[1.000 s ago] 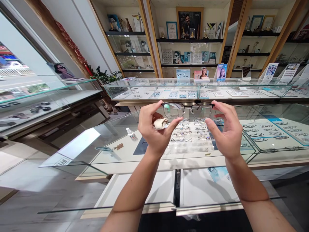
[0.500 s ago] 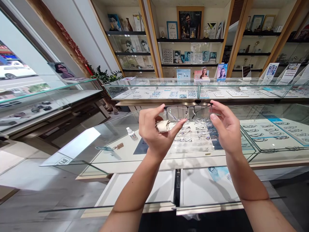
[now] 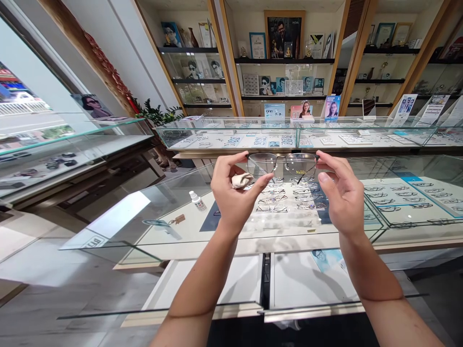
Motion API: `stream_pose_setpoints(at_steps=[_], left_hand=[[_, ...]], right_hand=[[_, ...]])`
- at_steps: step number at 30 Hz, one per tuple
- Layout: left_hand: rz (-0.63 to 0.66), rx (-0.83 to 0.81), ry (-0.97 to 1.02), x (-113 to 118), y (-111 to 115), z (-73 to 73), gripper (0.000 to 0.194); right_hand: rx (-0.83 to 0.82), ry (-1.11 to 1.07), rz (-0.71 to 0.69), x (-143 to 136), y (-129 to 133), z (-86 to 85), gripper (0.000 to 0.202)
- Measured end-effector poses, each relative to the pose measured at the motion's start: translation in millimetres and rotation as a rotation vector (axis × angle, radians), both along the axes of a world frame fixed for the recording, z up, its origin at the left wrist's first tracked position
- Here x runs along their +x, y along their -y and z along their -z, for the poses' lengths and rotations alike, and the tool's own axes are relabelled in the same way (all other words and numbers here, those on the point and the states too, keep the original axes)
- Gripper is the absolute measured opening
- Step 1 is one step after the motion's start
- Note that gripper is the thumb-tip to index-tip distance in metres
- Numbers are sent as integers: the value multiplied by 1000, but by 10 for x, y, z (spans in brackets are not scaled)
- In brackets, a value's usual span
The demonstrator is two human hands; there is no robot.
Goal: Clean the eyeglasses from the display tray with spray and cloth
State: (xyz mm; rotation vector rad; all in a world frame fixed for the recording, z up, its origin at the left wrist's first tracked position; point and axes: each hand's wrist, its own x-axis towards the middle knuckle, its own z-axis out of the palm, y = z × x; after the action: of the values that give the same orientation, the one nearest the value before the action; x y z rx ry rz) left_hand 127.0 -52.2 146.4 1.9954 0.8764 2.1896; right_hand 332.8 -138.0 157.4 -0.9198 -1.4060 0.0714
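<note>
Dark-rimmed eyeglasses (image 3: 262,165) are held up level above the glass counter, lenses toward me. My left hand (image 3: 231,195) pinches the left corner of the frame, its thumb below the left lens. Tucked in that same hand is a crumpled pale cloth (image 3: 241,181). At the right corner, my right hand (image 3: 342,195) grips the frame with its fingertips, its thumb lower and apart from the lens. Faint yellow lettering shows through the right lens. Below lie rows of eyeglasses (image 3: 272,208) inside the display case.
On the counter (image 3: 144,236) to the left stand a white spray bottle (image 3: 197,201) and a small brown tag (image 3: 178,219). Two white drawers (image 3: 213,282) sit pulled out beneath it. Farther off are another glass showcase (image 3: 231,140) and wall shelves (image 3: 285,60).
The eyeglasses have tilted, so the lenses and temples show at a different angle. My left hand has shifted slightly right, and the right thumb has moved off the lower rim.
</note>
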Motion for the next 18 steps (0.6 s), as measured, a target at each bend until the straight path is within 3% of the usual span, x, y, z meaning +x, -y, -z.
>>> stream_pose_setpoints(at_steps=[7,13,18], left_hand=[[50,10,-1,16,-72,32,57],[-77,129,-34,38,-110,62,66],[-76,177,-27,44,-155,103,65]], right_hand=[[37,49,69,-15,47,-8,38],[37,39,52,-25,34,-2,37],[34,34,33,-49,59,-5,37]])
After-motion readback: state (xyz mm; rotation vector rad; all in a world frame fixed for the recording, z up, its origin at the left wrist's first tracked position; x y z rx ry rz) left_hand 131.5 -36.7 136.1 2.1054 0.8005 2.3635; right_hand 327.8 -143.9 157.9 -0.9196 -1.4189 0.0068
